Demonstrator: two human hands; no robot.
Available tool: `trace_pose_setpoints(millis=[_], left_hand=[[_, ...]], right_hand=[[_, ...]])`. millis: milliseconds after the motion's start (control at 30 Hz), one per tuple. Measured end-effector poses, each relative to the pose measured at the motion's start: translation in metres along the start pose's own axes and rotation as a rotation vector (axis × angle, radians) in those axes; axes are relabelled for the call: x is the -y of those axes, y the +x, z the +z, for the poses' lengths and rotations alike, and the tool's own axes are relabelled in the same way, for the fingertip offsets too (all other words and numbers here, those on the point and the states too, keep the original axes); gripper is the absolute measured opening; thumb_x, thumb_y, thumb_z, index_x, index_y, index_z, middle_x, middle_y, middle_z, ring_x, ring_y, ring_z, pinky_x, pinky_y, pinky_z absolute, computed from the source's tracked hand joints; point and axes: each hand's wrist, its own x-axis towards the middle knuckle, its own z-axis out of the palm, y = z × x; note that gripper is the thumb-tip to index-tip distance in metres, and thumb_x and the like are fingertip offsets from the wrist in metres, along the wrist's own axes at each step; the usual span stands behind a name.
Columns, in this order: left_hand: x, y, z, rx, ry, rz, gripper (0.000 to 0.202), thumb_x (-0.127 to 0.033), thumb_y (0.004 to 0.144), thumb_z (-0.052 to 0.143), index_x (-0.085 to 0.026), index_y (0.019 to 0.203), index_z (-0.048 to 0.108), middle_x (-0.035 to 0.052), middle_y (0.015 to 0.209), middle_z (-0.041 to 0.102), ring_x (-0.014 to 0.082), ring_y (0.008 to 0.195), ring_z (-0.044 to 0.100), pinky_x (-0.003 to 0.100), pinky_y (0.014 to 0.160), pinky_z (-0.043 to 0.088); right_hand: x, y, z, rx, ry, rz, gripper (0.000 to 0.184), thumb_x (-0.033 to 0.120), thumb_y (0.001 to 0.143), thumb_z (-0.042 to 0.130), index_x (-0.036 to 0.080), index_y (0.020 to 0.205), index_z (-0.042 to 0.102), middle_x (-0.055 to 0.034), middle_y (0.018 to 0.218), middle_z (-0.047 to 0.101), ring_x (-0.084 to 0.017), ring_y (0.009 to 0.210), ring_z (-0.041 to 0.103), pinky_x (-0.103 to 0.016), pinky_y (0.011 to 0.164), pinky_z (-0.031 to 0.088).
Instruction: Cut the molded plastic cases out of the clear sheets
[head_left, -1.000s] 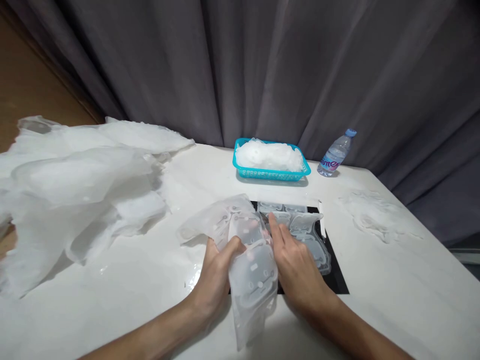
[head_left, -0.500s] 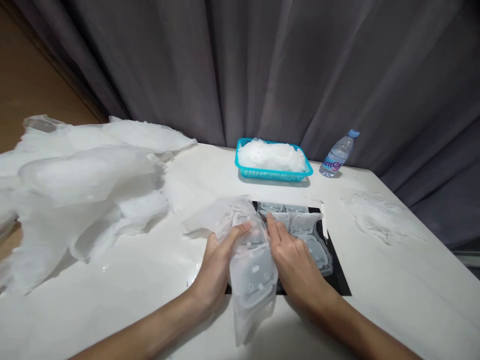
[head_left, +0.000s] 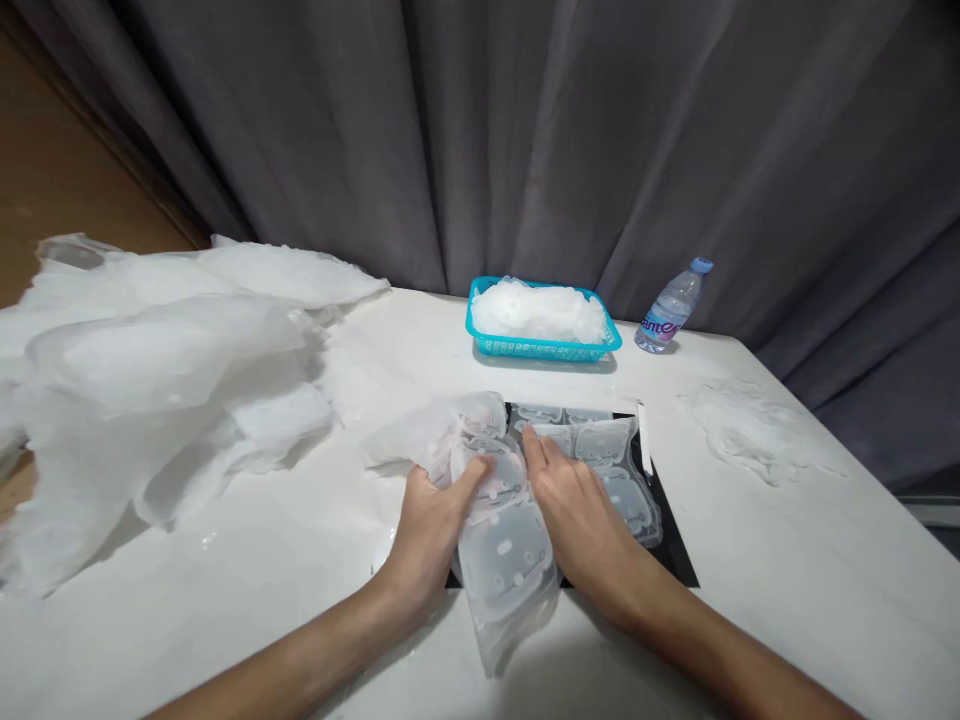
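Observation:
A translucent, rubbery-looking molded sheet [head_left: 504, 565] with rounded panels, small holes and slots lies over a black mat [head_left: 679, 560]. My left hand [head_left: 435, 515] grips its folded left part, thumb on top and fingers hidden underneath. Close beside it, my right hand [head_left: 574, 500] is closed, index finger pointing forward along the sheet's torn or cut edge. Whatever the right fingers hold is hidden. More panels of the same material [head_left: 626, 500] lie flat on the mat to the right of that hand.
A blue basket [head_left: 544, 348] filled with white translucent pieces stands at the back. Right of it is a water bottle [head_left: 667, 312]. Large translucent sheets [head_left: 172, 350] are heaped on the left. Thin scraps [head_left: 757, 430] lie on the white table [head_left: 810, 580] at right. A grey curtain hangs behind.
The sheet's folded part has turned so its panels face up more fully. A dark pointed tip seen by my right index finger is now hidden. Both hands stay nearly in place.

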Motion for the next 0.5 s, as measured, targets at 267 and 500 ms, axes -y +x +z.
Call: trace_pose_setpoints(millis=[267, 500], left_hand=[[0.002, 0.003, 0.0, -0.01, -0.02, 0.03, 0.034, -0.039, 0.073, 0.083, -0.015, 0.095, 0.075, 0.0048, 0.081, 0.076, 0.0232, 0.072, 0.07, 0.03, 0.067, 0.058], [-0.022, 0.016, -0.007, -0.063, -0.069, 0.067, 0.018, -0.029, 0.071, 0.076, -0.017, 0.083, 0.069, -0.0011, 0.07, 0.067, 0.018, 0.063, 0.064, 0.026, 0.059, 0.053]], right_hand=[[0.001, 0.008, -0.013, 0.089, -0.053, -0.048, 0.063, -0.009, 0.09, 0.044, 0.002, 0.152, 0.045, -0.023, 0.133, 0.068, -0.027, 0.1, 0.076, -0.035, 0.085, 0.064], [-0.007, 0.007, 0.011, -0.147, -0.002, -0.017, 0.043, 0.023, 0.109, 0.045, 0.007, 0.148, 0.05, -0.0199, 0.121, 0.073, -0.027, 0.085, 0.077, -0.037, 0.07, 0.064]])
